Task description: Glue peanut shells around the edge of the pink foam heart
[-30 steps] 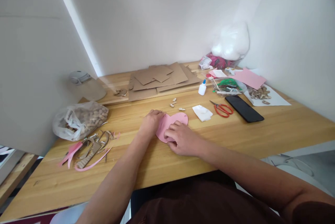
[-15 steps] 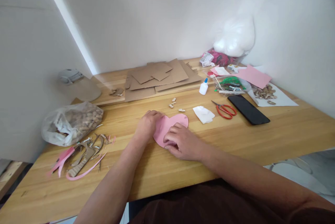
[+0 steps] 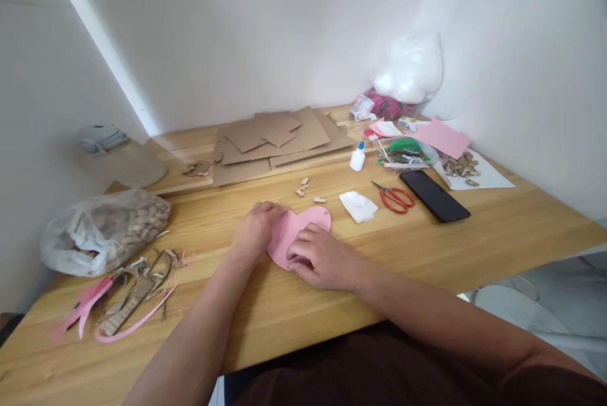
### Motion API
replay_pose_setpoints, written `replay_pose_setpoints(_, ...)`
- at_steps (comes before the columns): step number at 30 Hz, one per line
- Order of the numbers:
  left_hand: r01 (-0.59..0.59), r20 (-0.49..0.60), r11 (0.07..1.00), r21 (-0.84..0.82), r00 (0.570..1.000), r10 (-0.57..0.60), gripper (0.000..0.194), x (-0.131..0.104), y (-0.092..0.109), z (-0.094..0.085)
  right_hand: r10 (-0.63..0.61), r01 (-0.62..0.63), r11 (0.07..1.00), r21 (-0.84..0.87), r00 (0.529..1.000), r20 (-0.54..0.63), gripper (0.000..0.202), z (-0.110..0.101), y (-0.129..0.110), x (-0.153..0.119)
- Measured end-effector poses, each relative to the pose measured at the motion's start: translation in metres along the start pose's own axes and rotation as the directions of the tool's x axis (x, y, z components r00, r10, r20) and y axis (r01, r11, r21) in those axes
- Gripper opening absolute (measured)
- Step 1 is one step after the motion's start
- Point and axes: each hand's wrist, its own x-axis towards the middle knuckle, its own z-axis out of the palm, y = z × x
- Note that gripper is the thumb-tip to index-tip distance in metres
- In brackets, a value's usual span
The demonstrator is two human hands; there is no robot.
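Little changed: left hand [image 3: 257, 227] stayed on left side of pink heart [image 3: 287, 229], right hand [image 3: 325, 259] curled over lower right; grips couldn't be told. Heart lay on desk [image 3: 427, 254], work apparently unadvanced.

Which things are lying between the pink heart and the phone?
In the head view, the tissue and then the scissors lie between the heart and the phone.

Pink heart [image 3: 290, 226] flat on tabletop [image 3: 417, 248]
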Motion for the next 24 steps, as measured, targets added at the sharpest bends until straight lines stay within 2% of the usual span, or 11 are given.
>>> replay_pose_setpoints(10, 0.021, -0.003, 0.999, -0.024, 1.000, -0.021, 0.054, -0.0027, 0.0089, -0.0093, 0.004, -0.005, 0.999, 0.037, 1.000, 0.011, 0.007, 0.0003, 0.0014, -0.0003)
replay_pose_setpoints(24, 0.028, 0.018, 1.000, -0.005, 0.999, -0.028, 0.051, 0.0004, 0.0032, -0.0035, 0.003, -0.003, 0.999, 0.035, 1.000, -0.005, 0.008, 0.0009, 0.0006, 0.0003)
